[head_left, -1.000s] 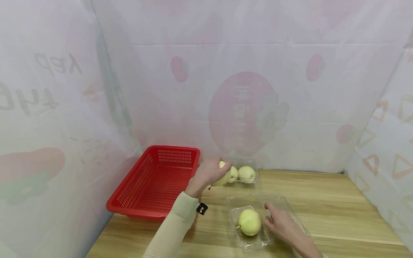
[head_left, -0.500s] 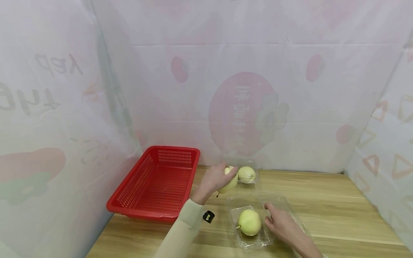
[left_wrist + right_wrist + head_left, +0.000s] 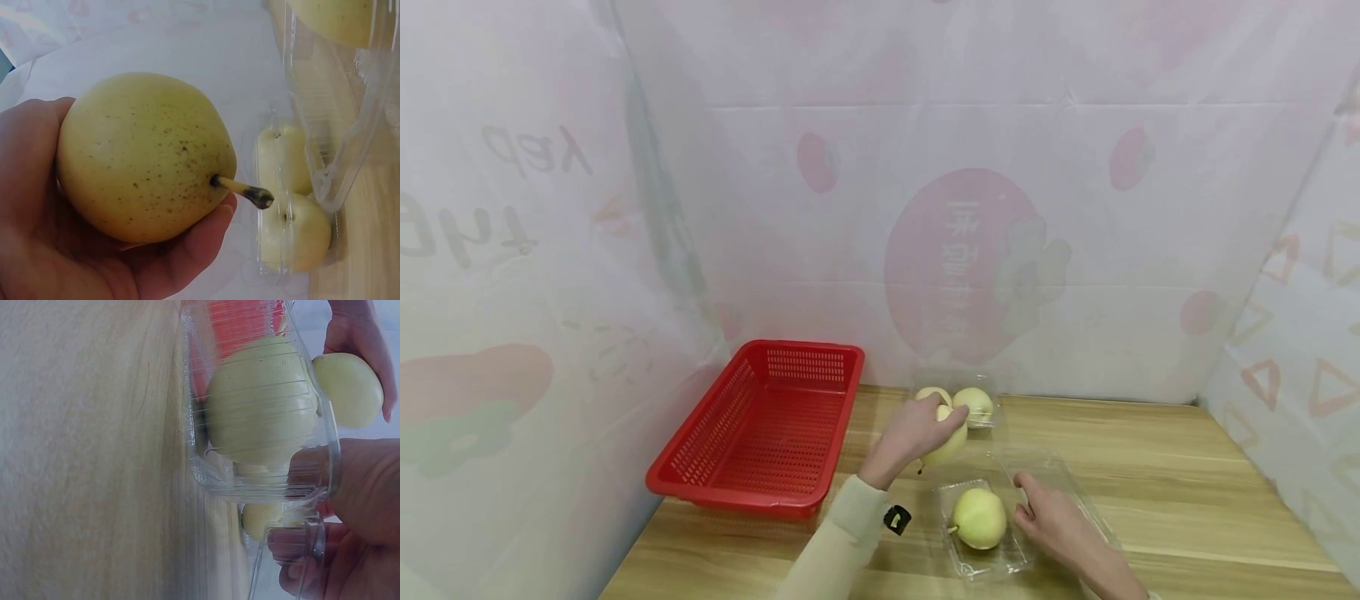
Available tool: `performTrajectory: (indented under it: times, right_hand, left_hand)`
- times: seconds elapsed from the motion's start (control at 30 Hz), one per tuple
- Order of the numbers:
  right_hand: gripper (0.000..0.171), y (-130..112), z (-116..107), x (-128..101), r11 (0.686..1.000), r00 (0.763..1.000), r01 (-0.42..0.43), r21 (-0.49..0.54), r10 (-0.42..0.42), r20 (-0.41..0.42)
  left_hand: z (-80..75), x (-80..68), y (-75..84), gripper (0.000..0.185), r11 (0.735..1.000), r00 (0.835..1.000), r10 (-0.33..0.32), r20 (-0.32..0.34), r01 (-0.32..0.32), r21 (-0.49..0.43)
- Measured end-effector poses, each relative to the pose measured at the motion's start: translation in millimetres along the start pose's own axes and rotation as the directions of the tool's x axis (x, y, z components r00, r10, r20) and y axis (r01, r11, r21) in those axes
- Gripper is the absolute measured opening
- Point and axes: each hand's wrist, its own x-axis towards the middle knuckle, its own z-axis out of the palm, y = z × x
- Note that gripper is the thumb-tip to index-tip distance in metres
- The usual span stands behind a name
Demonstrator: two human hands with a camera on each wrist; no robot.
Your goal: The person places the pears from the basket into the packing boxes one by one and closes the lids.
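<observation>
In the head view my left hand (image 3: 917, 433) grips a pale yellow-green pear (image 3: 951, 446) in the air, stem pointing toward me. The left wrist view shows the thumb and fingers curled round this speckled pear (image 3: 144, 156). Below and nearer lies an open clear plastic clamshell box (image 3: 1011, 560) holding one pear (image 3: 979, 518) at the left of its base. My right hand (image 3: 1063, 521) holds the box at the middle, between base and lid; through the clear plastic in the right wrist view, its thumb (image 3: 306, 475) and bent fingers show.
A red perforated plastic basket (image 3: 752, 442) stands at the left with nothing visible inside. Behind the left hand, a second clear box (image 3: 992, 385) holds two pears (image 3: 973, 406) against the back curtain (image 3: 1075, 333). Wooden tabletop (image 3: 1180, 483) extends to the right.
My left hand has carried its pear right and nearer, from beside the basket's far right corner toward the open box, uncovering the rear box's left pear. The right hand stays put.
</observation>
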Motion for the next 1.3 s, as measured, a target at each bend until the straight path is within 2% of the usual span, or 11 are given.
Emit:
performTrajectory:
  times: [0.47, 0.63, 0.8, 1.03, 1.3]
  right_hand:
    - [0.030, 2.1, 1.7, -0.1, 0.999, 0.999, 0.037, -0.010, -0.037, -0.011]
    - [0.029, 2.4, 2.2, -0.4, 0.999, 0.999, 0.048, -0.013, -0.048, -0.014]
    - [0.030, 2.4, 2.0, -0.2, 0.999, 0.999, 0.045, -0.010, -0.045, -0.015]
    - [0.030, 2.4, 1.4, 0.3, 0.998, 0.998, 0.062, -0.007, -0.062, -0.020]
    - [0.029, 5.0, 3.3, 0.0, 0.998, 0.997, 0.069, 0.000, -0.069, -0.024]
  left_hand:
    - [20.4, -0.2, 5.9, 0.060, 0.999, 1.000, 0.004, -0.004, -0.004, -0.041]
    - [29.5, 1.0, 6.3, 0.066, 0.999, 1.000, -0.006, -0.005, 0.005, -0.054]
    - [36.6, 0.7, 5.8, 0.071, 0.998, 1.000, -0.012, 0.024, 0.013, -0.062]
    - [46.5, -0.9, 4.6, 0.067, 0.998, 0.999, 0.019, 0.043, -0.017, -0.063]
    - [56.2, -4.7, 4.7, 0.065, 0.996, 0.997, 0.020, 0.079, -0.012, -0.092]
